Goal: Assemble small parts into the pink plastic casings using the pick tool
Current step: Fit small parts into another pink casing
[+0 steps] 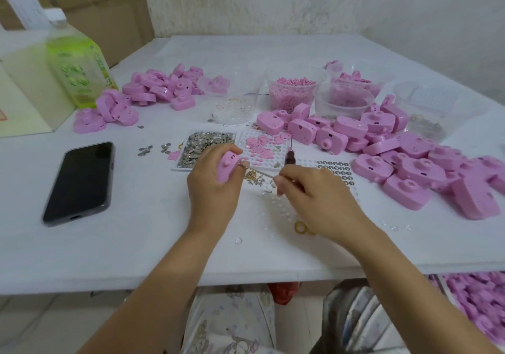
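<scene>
On the white tabletop (136,244), near its front edge, the left hand (214,192) gripped a rounded, knobbed pink casing (225,169). The right hand (314,203) pinched a thin pick tool (258,172), whose tip touched the casing.

This is a small, makeshift hand-assembly workshop. A white tabletop (136,244) carries heaps of identical pink casings (410,173) at 2 o'clock and 11 o'clock. Clear tubs (292,94) of tiny parts stand at 12 o'clock, with a sorting tray (205,145) of metal bits near the centre. Cardboard cartons (114,20) are stacked at 10 o'clock beside a rough bare wall (300,3). A further stock of pink pieces (478,304) lies below the tabletop at 5 o'clock.
</scene>
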